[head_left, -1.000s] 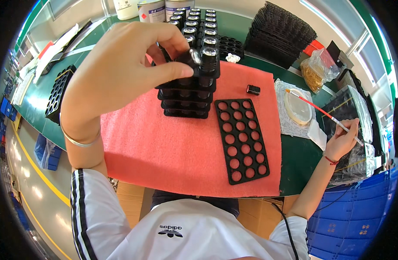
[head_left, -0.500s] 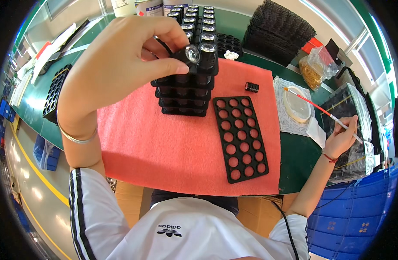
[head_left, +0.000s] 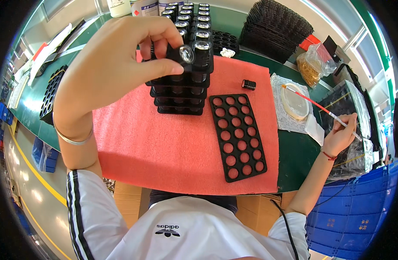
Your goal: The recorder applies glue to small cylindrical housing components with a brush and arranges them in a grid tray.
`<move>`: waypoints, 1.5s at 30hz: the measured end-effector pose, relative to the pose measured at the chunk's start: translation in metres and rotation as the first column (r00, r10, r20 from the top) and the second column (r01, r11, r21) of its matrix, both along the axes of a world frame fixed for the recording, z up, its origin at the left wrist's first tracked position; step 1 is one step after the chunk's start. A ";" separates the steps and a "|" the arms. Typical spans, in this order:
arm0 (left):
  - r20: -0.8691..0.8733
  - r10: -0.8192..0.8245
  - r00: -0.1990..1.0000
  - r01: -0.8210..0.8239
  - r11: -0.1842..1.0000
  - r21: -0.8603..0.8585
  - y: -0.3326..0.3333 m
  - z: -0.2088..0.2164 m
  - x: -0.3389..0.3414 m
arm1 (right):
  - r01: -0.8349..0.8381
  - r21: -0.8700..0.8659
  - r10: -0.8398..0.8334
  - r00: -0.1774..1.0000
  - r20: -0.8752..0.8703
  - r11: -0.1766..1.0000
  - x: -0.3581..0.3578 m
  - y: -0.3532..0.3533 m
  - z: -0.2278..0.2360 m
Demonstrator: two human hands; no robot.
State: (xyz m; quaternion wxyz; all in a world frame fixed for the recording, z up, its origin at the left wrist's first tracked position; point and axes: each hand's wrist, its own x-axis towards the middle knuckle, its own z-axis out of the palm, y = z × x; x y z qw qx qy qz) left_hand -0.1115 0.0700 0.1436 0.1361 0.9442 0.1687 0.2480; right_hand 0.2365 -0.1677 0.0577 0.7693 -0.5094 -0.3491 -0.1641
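Note:
My left hand [head_left: 121, 65] pinches a black cylinder with a clear, shiny lens end [head_left: 186, 53] between thumb and fingers, tilted toward me. It is held at the near end of a stack of black trays [head_left: 178, 106], whose top tray carries rows of similar lens-topped cylinders [head_left: 203, 34]. In my right hand [head_left: 340, 136], off to the right, is a thin brush [head_left: 314, 104] with a red and white handle. Its bristle tip is over a round, pale shallow dish [head_left: 295, 104]. A black tray with round holes [head_left: 239, 136] lies on the pink mat [head_left: 142, 147].
One small black ribbed cylinder [head_left: 249, 84] lies on the mat. Behind stand a tall stack of black trays [head_left: 272, 30], a bag of yellowish bits [head_left: 314, 65] and cans [head_left: 144, 8]. Wrapped black blocks [head_left: 346, 151] sit at the right, another holed tray [head_left: 53, 93] at the left.
The view has shifted slightly. My left hand still holds the lens-ended cylinder by the stack, with its fingers slightly changed. The right hand and brush stay nearly still.

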 end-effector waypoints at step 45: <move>0.075 0.237 0.969 -0.238 0.971 0.011 -0.001 0.002 -0.002 | 0.027 -0.016 -0.027 0.999 -0.028 1.000 -0.005 0.003 0.002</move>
